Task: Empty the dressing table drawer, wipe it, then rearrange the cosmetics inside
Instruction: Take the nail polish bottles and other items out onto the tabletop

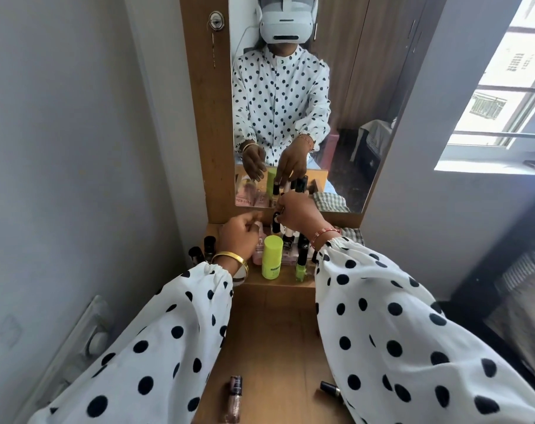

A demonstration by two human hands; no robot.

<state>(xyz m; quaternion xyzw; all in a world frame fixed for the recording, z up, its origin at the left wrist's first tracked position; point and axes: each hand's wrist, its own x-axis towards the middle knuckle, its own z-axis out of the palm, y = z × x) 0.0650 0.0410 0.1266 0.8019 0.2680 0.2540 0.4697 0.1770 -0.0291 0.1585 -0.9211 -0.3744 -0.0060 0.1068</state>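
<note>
Table (269,341), wooden, narrow, set between grey wall at left and white wall at right; mirror (290,102) upright along far edge.

Far edge, cluster of cosmetics, packed close:
- lime-green cylindrical container (271,256), upright, at front of cluster.
- green nail polish bottle (300,268), upright, just right of container, dark cap.
- pink items (259,250), behind container, partly hidden.
- dark-capped bottles (202,247), at far left corner, close to left edge.
- further dark-capped bottles (288,238) mid-cluster, details too small to tell.

Near edge:
- glittery brown nail polish bottle (233,397), lying flat, left of centre.
- black tube with gold band (329,389), lying flat near right edge, partly under sleeve.

Middle of table bare wood between far cluster and near pair; side edges tight to both walls.

Left hand (240,237): over far left of cluster, fingers loosely curled, gold bangle at wrist; whether anything held, cannot tell.
Right hand (298,214): at far edge against mirror, fingertips pinching small dark-capped bottle (276,223); red thread at wrist.

Checked cloth (351,234) at far right corner.
</note>
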